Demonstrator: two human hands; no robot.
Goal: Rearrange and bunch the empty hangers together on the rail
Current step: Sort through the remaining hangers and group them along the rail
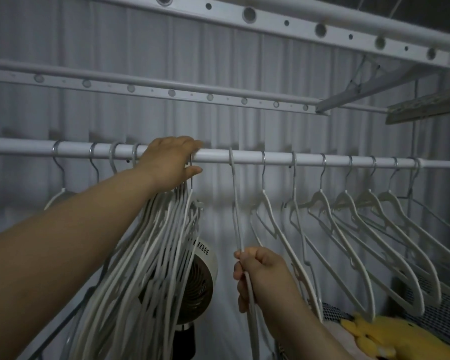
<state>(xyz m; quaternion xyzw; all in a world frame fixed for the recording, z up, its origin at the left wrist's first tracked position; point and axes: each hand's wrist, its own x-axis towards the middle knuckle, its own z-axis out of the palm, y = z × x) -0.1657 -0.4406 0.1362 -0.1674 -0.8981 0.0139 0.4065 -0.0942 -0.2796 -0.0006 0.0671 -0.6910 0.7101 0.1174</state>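
- A round fan (194,284) with a white housing and a dark spiral grille stands low in the middle, on a dark stem.
- A yellow soft toy (374,333) lies at the bottom right.
- Dark wire mesh (444,307) runs behind the toy on the right.
- Two white perforated bars cross overhead, the upper bar (283,22) slanting down to the right and the lower bar (166,93) beneath it.
- A pale pleated backdrop (102,48) fills the rear.

White rail (244,154) is running L-R. 4 spaced hangers (60,196) are hanging at its L end; a tight bunch (151,242) is hanging mid-rail, w/ the left hand (166,162) gripping the rail above it. 1 lone hanger (235,203) is hanging just R, then a spaced row (320,198) is trailing toward the R end.
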